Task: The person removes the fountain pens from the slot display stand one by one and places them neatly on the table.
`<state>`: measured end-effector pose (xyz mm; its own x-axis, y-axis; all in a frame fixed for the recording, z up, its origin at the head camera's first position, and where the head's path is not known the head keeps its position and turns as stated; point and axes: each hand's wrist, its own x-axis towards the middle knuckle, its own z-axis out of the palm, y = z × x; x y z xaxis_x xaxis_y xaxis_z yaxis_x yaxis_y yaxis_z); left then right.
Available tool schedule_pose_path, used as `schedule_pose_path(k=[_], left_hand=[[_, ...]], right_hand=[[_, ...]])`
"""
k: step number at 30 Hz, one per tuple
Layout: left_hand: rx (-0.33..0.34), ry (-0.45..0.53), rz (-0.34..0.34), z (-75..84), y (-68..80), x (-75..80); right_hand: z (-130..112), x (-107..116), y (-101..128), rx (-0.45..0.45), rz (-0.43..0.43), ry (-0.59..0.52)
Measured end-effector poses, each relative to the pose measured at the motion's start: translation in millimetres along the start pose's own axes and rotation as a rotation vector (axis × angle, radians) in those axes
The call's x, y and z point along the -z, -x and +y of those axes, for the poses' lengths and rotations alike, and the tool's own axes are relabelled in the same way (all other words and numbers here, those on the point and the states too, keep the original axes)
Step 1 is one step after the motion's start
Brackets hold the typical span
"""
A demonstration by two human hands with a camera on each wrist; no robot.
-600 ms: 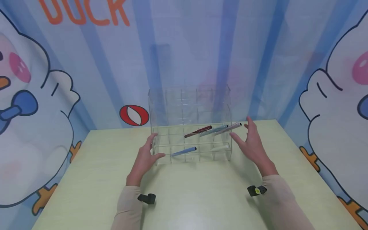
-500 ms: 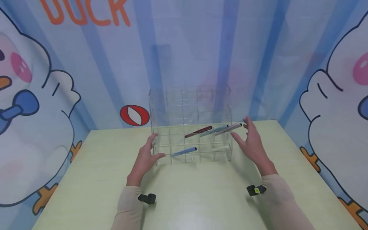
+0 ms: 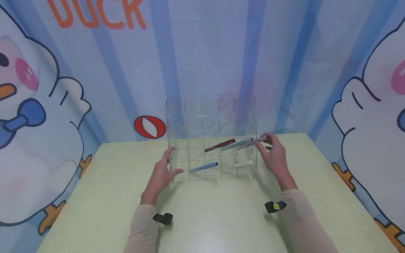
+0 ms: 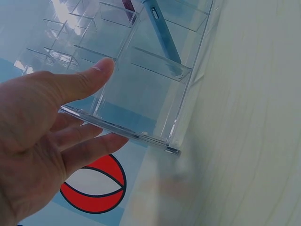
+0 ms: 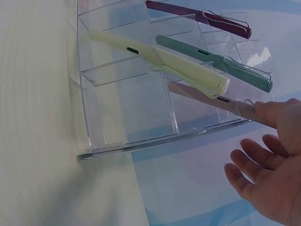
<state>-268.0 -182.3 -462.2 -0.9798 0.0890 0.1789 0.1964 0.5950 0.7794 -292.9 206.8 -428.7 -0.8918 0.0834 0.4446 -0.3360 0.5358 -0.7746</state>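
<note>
A clear acrylic pen rack [image 3: 212,159] with stepped compartments stands on the table. My left hand [image 3: 161,175] holds its left side panel, thumb on the inner side and fingers outside. At the right end, my right hand [image 3: 274,154] pinches the cap end of a pale pink pen [image 5: 235,107], which lies slanted in the upper row and sticks out past the side. Next to it in that row lean a teal pen [image 3: 237,144] and a dark red pen [image 3: 219,145]. Lower down rest a blue pen [image 3: 204,167] and a pale yellow pen [image 5: 188,77].
The pale wooden table [image 3: 209,218] ends at a blue striped cloth backdrop [image 3: 209,52] just behind the rack. Large cartoon ducks are printed on the cloth at both sides. A black strap device [image 3: 163,219] sits on each wrist.
My right hand has moved left to the pale pink pen, and its thumb and fingers have closed on the cap end. The left hand stays on the rack. The head view shifts slightly.
</note>
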Motion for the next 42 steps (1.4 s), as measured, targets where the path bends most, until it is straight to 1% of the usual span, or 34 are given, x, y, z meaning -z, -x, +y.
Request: schedule_pose_path(k=[5,15,21,26,33,42], left_hand=[[-0.007,-0.003,0.000,0.6,-1.2,0.2],[-0.006,0.002,-0.002,0.6,-1.1,-0.4],[0.003,-0.003,-0.008,0.0,0.1,-1.6],[-0.005,-0.008,-0.002,-1.2,0.4,-1.0],[-0.004,-0.003,-0.004,-2.2,2.3,-0.3],[-0.028,-0.005,0.010,-1.6,0.1,0.3]], right_hand=[[-0.1,-1.6,-0.1,0.007,-0.005,0.003],[0.3,-3.9,-2.0,0.010,0.020,-0.025],[0.7,-2.3,1.7,0.009,0.065,-0.054],[-1.2,-0.9,3.6,0.043,0.110,-0.077],[-7.1,2.0,8.0,0.059,0.140,-0.099],[-22.2,8.3,10.6,0.116,0.171,-0.100]])
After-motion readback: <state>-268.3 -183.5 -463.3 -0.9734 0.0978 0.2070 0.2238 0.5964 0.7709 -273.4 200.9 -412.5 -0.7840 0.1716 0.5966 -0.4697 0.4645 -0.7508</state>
